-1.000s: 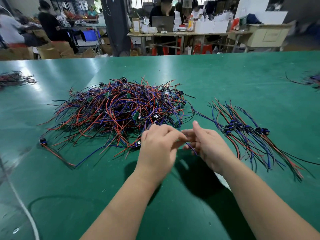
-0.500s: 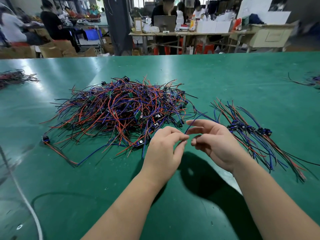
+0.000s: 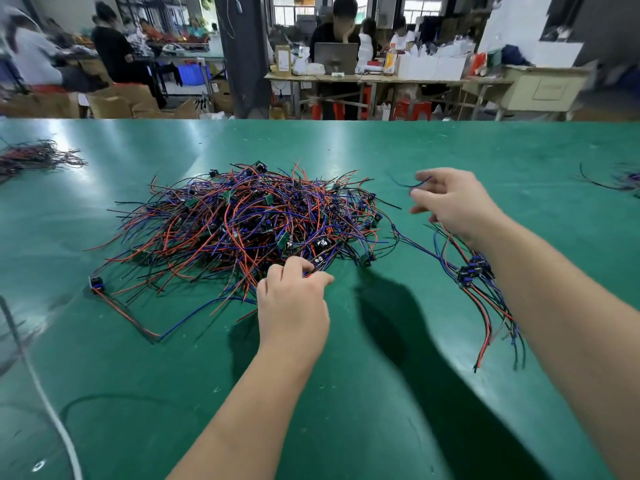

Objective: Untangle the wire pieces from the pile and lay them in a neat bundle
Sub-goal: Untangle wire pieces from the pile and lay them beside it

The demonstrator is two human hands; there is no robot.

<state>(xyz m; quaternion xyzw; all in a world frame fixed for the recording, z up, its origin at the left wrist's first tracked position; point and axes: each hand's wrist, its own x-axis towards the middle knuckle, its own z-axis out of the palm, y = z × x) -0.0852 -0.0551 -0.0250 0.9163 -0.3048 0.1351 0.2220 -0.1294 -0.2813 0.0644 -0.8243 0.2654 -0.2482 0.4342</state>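
Note:
A tangled pile of red, blue and black wire pieces (image 3: 242, 226) with small connectors lies on the green table (image 3: 346, 393). To its right lies a sorted bundle (image 3: 472, 270), connectors lined up, partly hidden under my right forearm. My left hand (image 3: 294, 306) sits at the pile's near edge, fingers curled, pinching a few wires there. My right hand (image 3: 453, 206) is raised above the table between pile and bundle, fingers loosely spread, with a thin dark blue wire piece (image 3: 408, 184) held at its fingertips.
A smaller wire heap (image 3: 34, 157) lies at the far left and another (image 3: 620, 178) at the far right edge. A white cable (image 3: 45, 400) runs down the near left. Beyond the table's far edge are people, desks and boxes.
My hands have parted. The right hand rose and moved away to the right with a blue wire. The left hand reached forward into the pile's near edge.

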